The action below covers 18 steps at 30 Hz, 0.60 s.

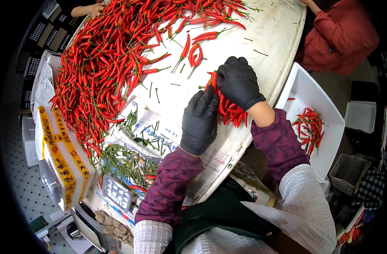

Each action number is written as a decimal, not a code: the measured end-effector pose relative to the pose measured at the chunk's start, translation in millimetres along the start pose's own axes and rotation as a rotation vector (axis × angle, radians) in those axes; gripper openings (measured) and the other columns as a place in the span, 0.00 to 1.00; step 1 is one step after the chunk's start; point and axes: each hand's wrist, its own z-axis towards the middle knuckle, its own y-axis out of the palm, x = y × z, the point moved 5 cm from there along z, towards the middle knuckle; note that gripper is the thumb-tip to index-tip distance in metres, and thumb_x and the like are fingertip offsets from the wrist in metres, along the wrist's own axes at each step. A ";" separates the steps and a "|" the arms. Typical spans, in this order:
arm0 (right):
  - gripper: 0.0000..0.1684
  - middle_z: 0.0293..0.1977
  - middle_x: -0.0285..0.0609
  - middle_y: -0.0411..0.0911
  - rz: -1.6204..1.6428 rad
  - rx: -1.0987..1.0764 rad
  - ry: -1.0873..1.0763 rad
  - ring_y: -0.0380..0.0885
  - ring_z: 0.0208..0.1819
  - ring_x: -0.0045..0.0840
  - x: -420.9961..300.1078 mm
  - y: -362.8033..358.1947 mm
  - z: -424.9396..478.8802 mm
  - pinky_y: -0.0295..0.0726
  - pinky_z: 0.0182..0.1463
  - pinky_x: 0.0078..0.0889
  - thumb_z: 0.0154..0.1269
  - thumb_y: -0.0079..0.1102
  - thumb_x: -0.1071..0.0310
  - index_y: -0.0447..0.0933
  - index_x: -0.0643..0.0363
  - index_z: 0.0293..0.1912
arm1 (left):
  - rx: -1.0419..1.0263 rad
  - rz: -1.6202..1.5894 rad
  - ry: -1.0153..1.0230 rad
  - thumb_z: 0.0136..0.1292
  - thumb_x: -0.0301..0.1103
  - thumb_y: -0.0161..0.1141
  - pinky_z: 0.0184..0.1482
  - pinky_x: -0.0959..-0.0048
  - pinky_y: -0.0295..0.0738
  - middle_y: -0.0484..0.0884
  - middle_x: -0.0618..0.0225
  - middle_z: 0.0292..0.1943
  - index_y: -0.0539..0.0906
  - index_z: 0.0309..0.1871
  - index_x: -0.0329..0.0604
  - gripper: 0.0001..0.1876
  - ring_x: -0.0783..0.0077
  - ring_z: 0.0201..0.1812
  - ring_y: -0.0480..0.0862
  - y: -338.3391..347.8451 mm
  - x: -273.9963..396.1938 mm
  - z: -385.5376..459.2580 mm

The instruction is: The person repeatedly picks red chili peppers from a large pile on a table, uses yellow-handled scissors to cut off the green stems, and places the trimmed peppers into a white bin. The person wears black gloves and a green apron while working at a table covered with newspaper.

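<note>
My left hand (199,122), in a black glove, lies beside a small heap of red chili peppers (233,116), its fingertips touching an upright red chili (214,81). Just right of that chili, my right hand (239,81), also black-gloved, is curled with its fingers bent inward; what lies inside them is hidden. The heap sits partly under my right hand, near the edge of the white table (263,35). A few loose chilies (195,57) with green stems lie beyond my hands, and a large pile of red chilies (101,63) covers the table's left side.
Cut green stems (126,165) lie on newspaper (212,165) near a clear plastic tray (117,192). A taped foam box (66,158) stands left; a white foam bin (333,127) holding chilies stands right. Another person's hand (97,10) is at the pile's far edge; a person in red (342,35) is at right.
</note>
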 end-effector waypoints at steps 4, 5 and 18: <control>0.09 0.33 0.43 0.75 -0.121 0.079 0.025 0.72 0.40 0.37 -0.2 1.0 1.6 0.74 0.40 0.37 0.51 0.57 0.61 0.79 0.54 0.30 | -0.028 0.005 -0.022 0.52 0.16 0.52 0.58 0.64 0.67 0.70 0.56 0.59 0.74 0.57 0.43 0.26 0.52 0.56 0.71 1.6 -1.2 -0.4; 0.07 0.33 0.43 0.75 -0.088 0.121 0.027 0.72 0.39 0.37 1.0 -4.2 1.9 0.73 0.41 0.38 0.52 0.57 0.63 0.78 0.55 0.30 | -0.032 0.000 -0.019 0.52 0.16 0.52 0.59 0.64 0.67 0.70 0.55 0.59 0.73 0.58 0.43 0.26 0.52 0.57 0.70 0.9 -0.5 0.2; 0.33 0.53 0.50 0.68 0.106 0.398 0.070 0.67 0.54 0.43 67.8 -41.3 -83.1 0.66 0.57 0.38 0.56 0.61 0.55 0.66 0.55 0.59 | 0.039 -0.152 -0.246 0.56 0.16 0.50 0.61 0.67 0.64 0.65 0.54 0.63 0.70 0.61 0.45 0.27 0.56 0.63 0.67 -12.5 -9.0 -23.2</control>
